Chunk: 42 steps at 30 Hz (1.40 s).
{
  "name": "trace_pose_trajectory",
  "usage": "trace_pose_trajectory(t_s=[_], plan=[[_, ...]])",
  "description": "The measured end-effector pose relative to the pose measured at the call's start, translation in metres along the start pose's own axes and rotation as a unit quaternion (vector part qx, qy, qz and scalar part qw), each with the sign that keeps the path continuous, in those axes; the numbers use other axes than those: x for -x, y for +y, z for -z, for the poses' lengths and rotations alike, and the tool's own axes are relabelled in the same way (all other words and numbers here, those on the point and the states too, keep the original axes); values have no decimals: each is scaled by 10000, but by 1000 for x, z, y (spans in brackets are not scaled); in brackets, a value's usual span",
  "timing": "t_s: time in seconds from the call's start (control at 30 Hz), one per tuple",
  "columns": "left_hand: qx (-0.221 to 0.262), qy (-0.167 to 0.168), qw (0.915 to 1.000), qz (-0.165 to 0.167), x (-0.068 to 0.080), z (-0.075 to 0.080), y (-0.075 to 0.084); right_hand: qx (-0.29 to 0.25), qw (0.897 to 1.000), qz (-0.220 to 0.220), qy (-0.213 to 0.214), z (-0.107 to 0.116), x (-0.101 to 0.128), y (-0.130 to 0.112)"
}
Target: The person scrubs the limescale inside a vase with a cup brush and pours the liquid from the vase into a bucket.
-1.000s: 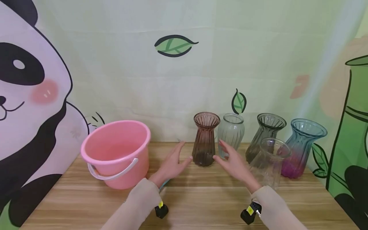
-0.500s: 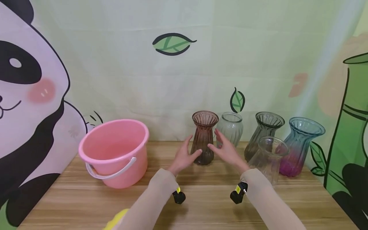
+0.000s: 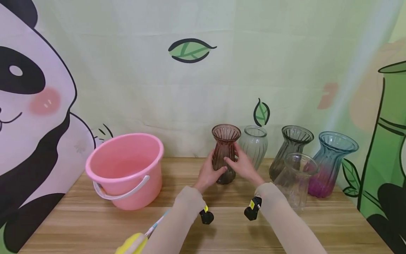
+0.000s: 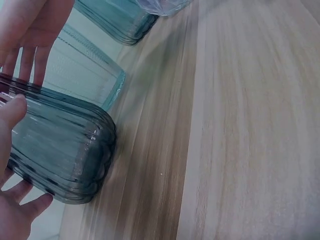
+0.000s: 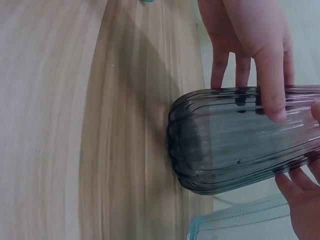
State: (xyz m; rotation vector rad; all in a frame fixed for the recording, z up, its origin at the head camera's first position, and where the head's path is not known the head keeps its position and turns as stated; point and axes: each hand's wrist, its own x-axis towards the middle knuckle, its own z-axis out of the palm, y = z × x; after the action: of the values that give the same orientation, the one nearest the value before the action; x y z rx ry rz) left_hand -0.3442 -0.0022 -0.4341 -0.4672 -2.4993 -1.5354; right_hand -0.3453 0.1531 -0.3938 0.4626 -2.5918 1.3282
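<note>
A ribbed brown-purple glass vase stands upright on the table between my hands. My left hand holds its left side, thumb at the front. From the right, my right hand grips it with the thumb across the front. In the left wrist view the vase lies between the right hand at the top and the left hand at the bottom. The right wrist view has the vase with the left hand above and the right hand below.
Right of the hands stand a clear rounded vase, a grey vase, a clear flared vase and a blue-pink vase. A pink bucket stands left. A yellow object with a thin stick is partly hidden by the left sleeve.
Both hands have moved inward from either side and taken hold of the brown-purple vase. The vase stays where it was. The yellow object has come into view beside the left sleeve.
</note>
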Motion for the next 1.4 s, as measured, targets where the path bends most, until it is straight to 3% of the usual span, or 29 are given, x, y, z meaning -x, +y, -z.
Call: trace_pose_trajectory(t_s=[0.17,0.3,0.6,0.93,1.1,1.4], plan=[[-277,271,9992,96,2,0,1,-10,9999,-91,110,-2,1,-1],[-265,302,9991,128,7,5,2,-155,9996,-209,105,-1,4,-2],[-174,-100,9998,-36,26,24,6,-194,9992,-322,99,-3,22,-12],[-315,-588,9976,-187,55,49,14,-60,9999,144,17,-11,48,-30],[-327,-657,9968,-306,69,56,14,-183,9990,367,-165,-12,60,-38],[-372,-792,9944,-598,98,67,20,-390,9971,356,-553,-8,84,-48]])
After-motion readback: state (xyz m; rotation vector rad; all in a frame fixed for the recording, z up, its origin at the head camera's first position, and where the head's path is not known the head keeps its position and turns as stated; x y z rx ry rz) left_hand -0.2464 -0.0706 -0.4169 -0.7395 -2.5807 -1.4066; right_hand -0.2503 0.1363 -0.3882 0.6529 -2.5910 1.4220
